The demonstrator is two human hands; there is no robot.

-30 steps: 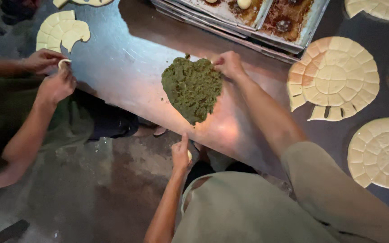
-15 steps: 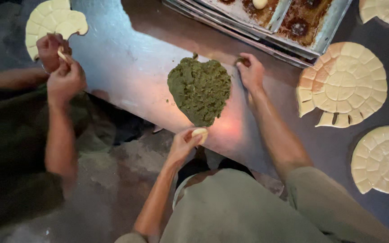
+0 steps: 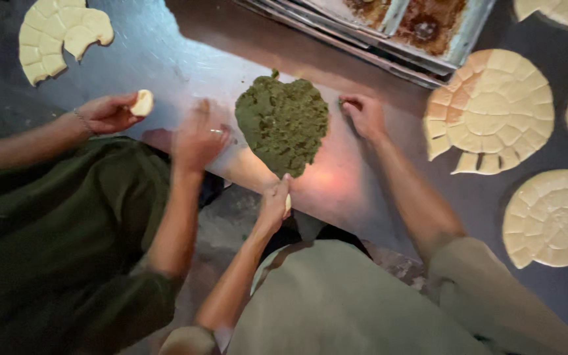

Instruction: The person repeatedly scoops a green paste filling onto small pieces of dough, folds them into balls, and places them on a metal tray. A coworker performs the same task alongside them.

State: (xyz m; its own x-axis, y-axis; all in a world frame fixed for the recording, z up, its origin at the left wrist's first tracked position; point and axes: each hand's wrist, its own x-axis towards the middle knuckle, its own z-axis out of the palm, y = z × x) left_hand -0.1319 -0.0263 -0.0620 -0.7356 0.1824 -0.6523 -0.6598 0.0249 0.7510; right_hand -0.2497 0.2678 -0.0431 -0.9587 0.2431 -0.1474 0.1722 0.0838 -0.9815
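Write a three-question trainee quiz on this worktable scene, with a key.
1. True or false: the person's left hand holds a small pale piece of dough at the near edge of the green filling mound.
2. Where is the person's right hand? A) on the baking trays B) on the metal table beside the green mound C) on a scored dough round
3. What does the co-worker's hand farthest from the mound hold?

Key
1. True.
2. B: it rests on the metal table, just right of the mound.
3. A small pale dough piece.
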